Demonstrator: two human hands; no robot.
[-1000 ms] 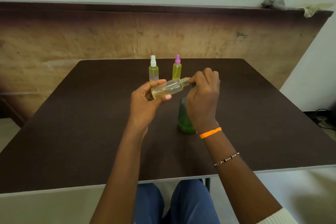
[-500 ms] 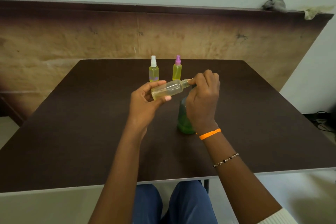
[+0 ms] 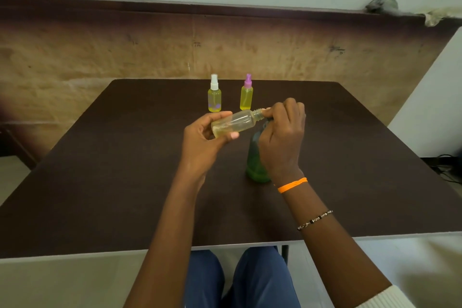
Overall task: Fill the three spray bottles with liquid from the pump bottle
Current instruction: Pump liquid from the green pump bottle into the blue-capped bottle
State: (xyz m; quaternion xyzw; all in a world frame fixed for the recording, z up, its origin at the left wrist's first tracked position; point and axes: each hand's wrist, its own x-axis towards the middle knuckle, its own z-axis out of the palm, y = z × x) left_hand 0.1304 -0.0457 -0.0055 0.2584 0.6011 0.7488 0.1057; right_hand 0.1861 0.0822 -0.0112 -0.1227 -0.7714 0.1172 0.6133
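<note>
Centre frame, my left hand (image 3: 202, 140) cradles the uncapped spray bottle (image 3: 235, 123) tilted; my right hand (image 3: 281, 137) curls over the green pump bottle (image 3: 255, 160), fingertips at the neck. Light, slick plastic: I'd grip mid-body.

The right hand (image 3: 281, 142) covers the top and pump of the green bottle (image 3: 253, 162), and its curled fingers (image 3: 290, 107) hide whatever they hold at the neck of the clear bottle (image 3: 233, 123). The surface (image 3: 100, 182) runs past both side edges.
</note>
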